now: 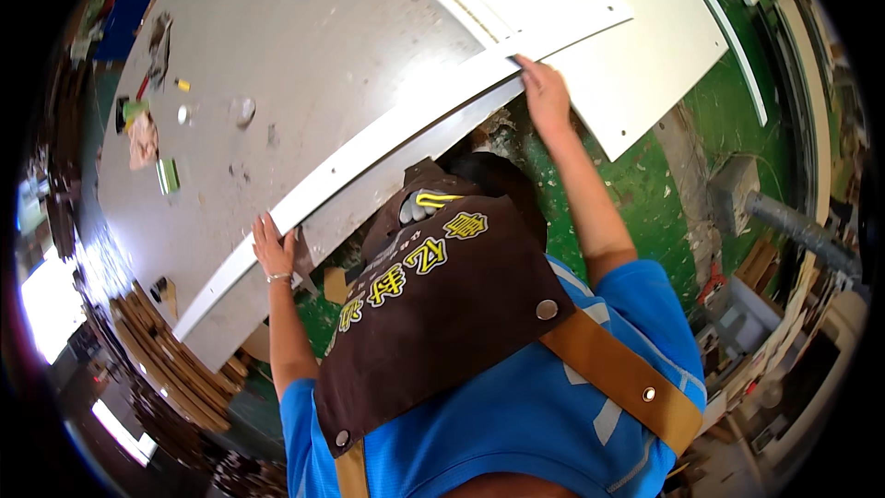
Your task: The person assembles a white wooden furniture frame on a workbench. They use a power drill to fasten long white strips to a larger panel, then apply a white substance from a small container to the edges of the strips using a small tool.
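A long, narrow white board runs diagonally over the near edge of the grey table, from lower left to upper right. Near its lower left part, my left hand grips it, fingers across it and thumb at the near edge. My right hand is closed at the near edge of its upper right part, the fingers partly hidden. A small dark bit shows at those fingertips; I cannot tell what it is. Several small holes mark the board's face.
A large white panel lies at the right, with white strips beyond it. On the table's left are a green-and-white block, a crumpled tan cloth and a clear cup. Brown wooden slats are stacked at lower left.
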A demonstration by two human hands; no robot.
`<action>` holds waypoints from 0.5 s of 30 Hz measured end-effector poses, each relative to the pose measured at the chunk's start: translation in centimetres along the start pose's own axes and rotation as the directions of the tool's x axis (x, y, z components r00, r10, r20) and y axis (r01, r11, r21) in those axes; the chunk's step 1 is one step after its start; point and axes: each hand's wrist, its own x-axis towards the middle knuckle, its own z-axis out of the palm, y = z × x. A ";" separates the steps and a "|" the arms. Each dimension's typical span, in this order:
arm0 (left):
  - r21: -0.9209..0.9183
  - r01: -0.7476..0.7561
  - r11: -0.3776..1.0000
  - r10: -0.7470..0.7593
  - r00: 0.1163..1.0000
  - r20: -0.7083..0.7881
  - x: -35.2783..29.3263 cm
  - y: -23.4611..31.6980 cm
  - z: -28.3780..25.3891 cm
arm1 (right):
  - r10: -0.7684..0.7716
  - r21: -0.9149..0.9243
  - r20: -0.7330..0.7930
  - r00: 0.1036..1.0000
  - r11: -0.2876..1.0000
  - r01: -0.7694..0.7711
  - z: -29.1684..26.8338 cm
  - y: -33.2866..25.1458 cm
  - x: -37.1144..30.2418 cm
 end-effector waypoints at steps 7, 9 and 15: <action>-0.017 -0.081 0.997 0.081 0.997 -0.002 0.2 -7.5 -0.2 | 0.039 0.127 -0.128 0.991 0.992 -0.022 3.9 -2.7 -3.3; -0.075 -0.099 0.992 0.098 0.995 -0.009 0.1 -7.8 -0.7 | 0.129 0.144 0.016 0.992 0.981 -0.130 5.0 -5.0 -4.7; -0.123 -0.133 0.984 0.126 0.990 -0.062 0.5 -7.5 -0.8 | -0.118 -0.058 0.076 0.990 0.991 0.122 11.0 -12.9 -10.2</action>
